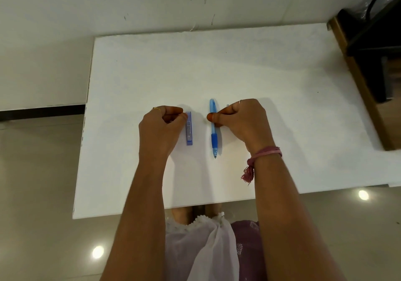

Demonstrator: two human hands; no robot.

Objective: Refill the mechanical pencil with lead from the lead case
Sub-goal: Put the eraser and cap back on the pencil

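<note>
A blue mechanical pencil (214,138) lies on the white table (217,68), tip pointing toward me. My right hand (240,121) pinches its pale upper barrel, thumb on the left side and curled fingers on the right. A flat violet lead case (189,132) lies parallel to the pencil, a little to its left. My left hand (161,126) is curled against the case's upper left edge, with fingertips touching it. A small pale piece (227,105) shows just past my right index finger; I cannot tell what it is.
The table's near edge (152,210) is close to my body. A dark piece of furniture with a brown wooden edge (368,59) stands at the right, next to the table's far right corner. Glossy floor tiles lie to the left.
</note>
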